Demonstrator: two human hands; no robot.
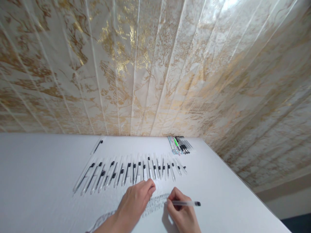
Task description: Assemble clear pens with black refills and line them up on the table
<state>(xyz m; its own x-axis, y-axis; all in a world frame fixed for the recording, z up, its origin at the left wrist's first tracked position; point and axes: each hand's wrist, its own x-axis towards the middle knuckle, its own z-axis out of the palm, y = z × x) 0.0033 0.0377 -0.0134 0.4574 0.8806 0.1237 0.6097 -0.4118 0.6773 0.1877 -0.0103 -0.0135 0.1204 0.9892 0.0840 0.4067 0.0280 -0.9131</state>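
Observation:
My right hand point(181, 210) grips a gel pen point(187, 203) with a clear barrel and a black end. The pen lies slanted nearly sideways, its tip by dense rows of dark handwriting point(155, 204) on the white surface. Left of the writing rests my left hand point(136, 197), its fingers curled together. Whatever may be in those fingers is hidden. Just beyond this hand runs a long row of clear pens point(122, 173) with black clips, laid side by side; its fingertips come close to the nearest ones.
At the back right of the white table point(48, 168) lies a bundle of coloured and black pens point(177, 145). One separate clear pen point(97, 145) is at the back left. Gold-patterned wall covering point(121, 71) rises behind the table and along its right side.

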